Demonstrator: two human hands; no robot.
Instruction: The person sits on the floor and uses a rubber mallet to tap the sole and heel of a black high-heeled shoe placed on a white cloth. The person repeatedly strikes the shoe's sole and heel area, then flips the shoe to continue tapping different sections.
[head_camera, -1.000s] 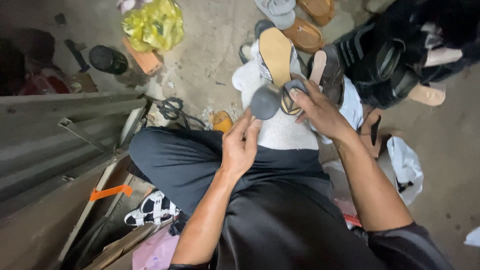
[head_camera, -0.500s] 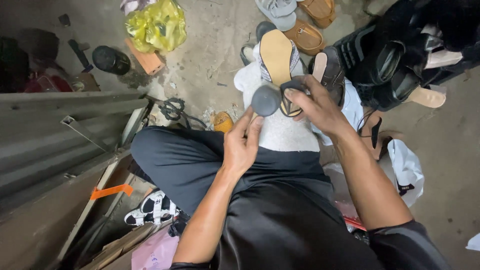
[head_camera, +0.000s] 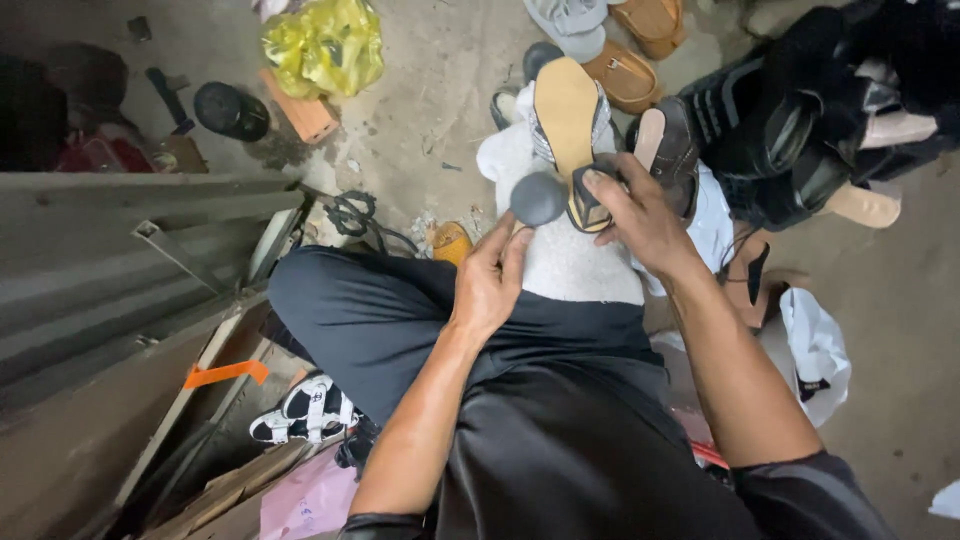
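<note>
Left hand (head_camera: 490, 285): fingers curl upward around the handle of a hammer (head_camera: 538, 198); the dark round head stands above the fingertips. The handle itself is hidden by the palm, so the tool type is a likely reading only.
Right hand (head_camera: 640, 215): closed on the heel end of a sandal (head_camera: 568, 130), thumb and fingers pinching its dark strap.
Sandal position: sole turned upward, tan and flat, toe pointing away from the person; it rests over a white cloth (head_camera: 575, 260) spread on the knee.
Hammer position: just left of the sandal heel, head close to it; whether they touch cannot be told.
Legs: black trousers (head_camera: 400, 320), the person seated on the concrete floor (head_camera: 420, 130).
Right surroundings: a pile of dark shoes (head_camera: 790, 130) beside the right forearm, a white plastic bag (head_camera: 815, 350) lower down.
Far surroundings: brown shoes (head_camera: 630, 70) beyond the sandal, a yellow bag (head_camera: 325, 45) at upper left, a black can (head_camera: 230, 110) near it.
Left surroundings: grey metal sheet (head_camera: 120, 260); a black-and-white sandal (head_camera: 300, 410) lies under the left knee.
</note>
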